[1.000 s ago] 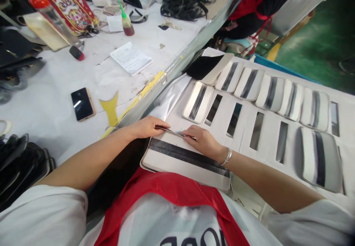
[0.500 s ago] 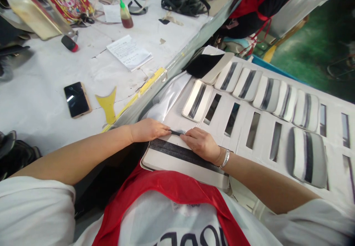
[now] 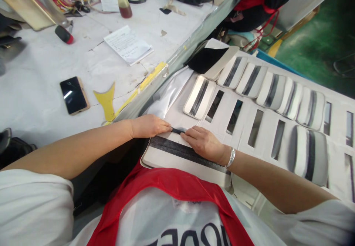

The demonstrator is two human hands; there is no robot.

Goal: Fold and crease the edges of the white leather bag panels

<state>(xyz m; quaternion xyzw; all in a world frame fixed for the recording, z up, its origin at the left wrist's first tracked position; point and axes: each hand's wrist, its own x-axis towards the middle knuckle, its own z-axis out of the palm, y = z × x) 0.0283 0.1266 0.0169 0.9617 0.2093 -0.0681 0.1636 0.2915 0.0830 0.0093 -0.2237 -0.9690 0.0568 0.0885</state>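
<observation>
A short stretch of a narrow black strip (image 3: 177, 130) shows between my two hands, along the far edge of a white panel. My left hand (image 3: 151, 126) pinches the strip's left end. My right hand (image 3: 203, 142) has its fingers closed on the strip's other side, its palm low over the panel. The white rounded panel (image 3: 169, 158) lies against the red apron at my front, with a wide black band (image 3: 174, 147) running across it. My fingers hide both ends of the strip.
Several white pieces with dark stripes (image 3: 251, 79) lie on a slotted white board (image 3: 222, 138) to the right. The left table holds a phone (image 3: 73, 95), a yellow template (image 3: 107, 101), a notepad (image 3: 129, 45) and a green-capped bottle (image 3: 124, 6).
The view has shifted slightly, so the table things sit a little higher and further left. Both hands keep their hold on the strip, with hardly any movement.
</observation>
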